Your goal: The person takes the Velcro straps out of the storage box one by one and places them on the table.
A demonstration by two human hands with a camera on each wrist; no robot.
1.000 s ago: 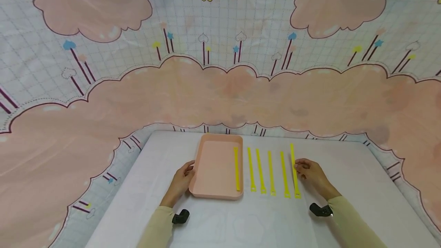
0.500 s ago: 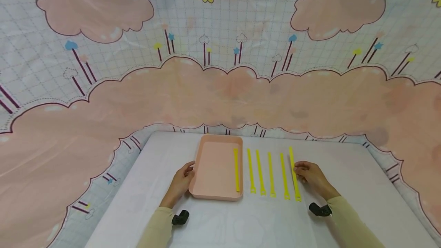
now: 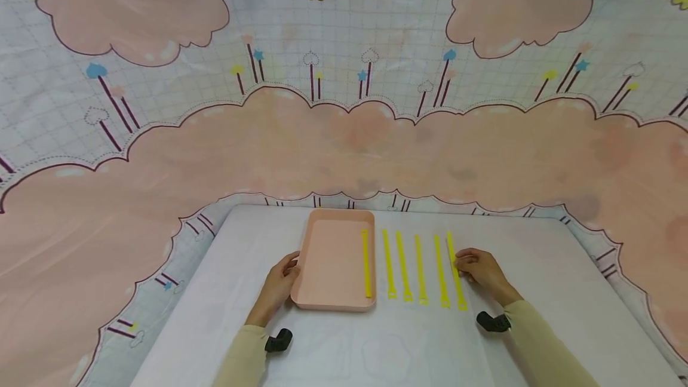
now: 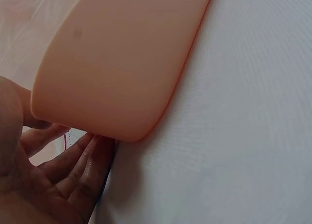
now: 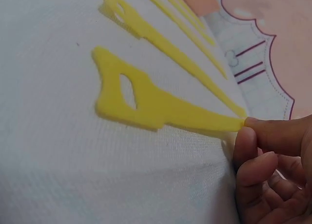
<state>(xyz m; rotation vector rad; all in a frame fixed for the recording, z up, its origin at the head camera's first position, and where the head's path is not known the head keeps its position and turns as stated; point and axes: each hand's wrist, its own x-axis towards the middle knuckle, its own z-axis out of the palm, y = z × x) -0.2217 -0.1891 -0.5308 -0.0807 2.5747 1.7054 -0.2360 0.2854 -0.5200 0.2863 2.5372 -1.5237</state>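
At the left edge of a pink tray (image 3: 328, 261), my left hand (image 3: 276, 288) touches the outer side with thumb and fingers. The left wrist view shows extended fingers (image 4: 90, 168) reaching against the tray's wall. My right hand (image 3: 486, 273) pinches a yellow hook-and-loop cable tie (image 5: 146, 99) between thumb and index finger near its narrow end. Its wide slotted head points toward the person, close over the white table. This tie is the rightmost in a row of similar yellow ties (image 3: 421, 270). One yellow tie (image 3: 366, 264) lies inside the tray along its right wall.
A white-covered table (image 3: 376, 345) carries everything. Behind it hangs a cloth (image 3: 344, 148) printed with clouds and stars, which also surrounds the table's sides. Black wrist mounts (image 3: 278, 340) are on both forearms.
My right hand has moved slightly left with the pinched tie, and its far end has come down nearer the neighbouring tie. The left hand and tray stay in place; the view shifts a little.
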